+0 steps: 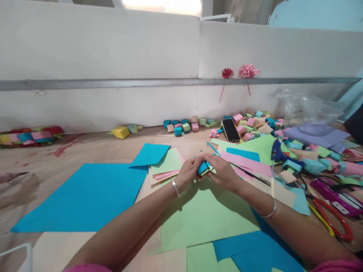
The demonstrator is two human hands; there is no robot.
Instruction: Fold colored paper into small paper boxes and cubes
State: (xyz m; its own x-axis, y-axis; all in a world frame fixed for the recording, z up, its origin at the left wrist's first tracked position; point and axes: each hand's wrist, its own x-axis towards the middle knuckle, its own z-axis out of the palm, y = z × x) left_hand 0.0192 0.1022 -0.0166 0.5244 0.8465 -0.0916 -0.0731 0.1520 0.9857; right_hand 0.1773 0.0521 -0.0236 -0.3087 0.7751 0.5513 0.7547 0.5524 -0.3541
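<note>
Between my two hands is a small folded paper box (203, 168), blue with a light green part at its lower right. My left hand (188, 173) grips it from the left, thumb and fingers closed on its edge. From the right, my right hand (222, 172) pinches the same box, its fingers curled over the far side. Some fingertips are hidden behind the paper. Beneath my hands lies a large light green sheet (210, 215). A stack of pink and green paper pieces (167, 166) sits just left of my left hand.
Blue sheets (85, 196) spread to the left. Red-handled scissors (334, 219), a purple power strip (337, 196), a blue glue gun (279, 153) and a phone (230, 130) lie right. Many small paper boxes (185, 127) line the white wall (99, 49). A plastic bag (309, 107) is at back right.
</note>
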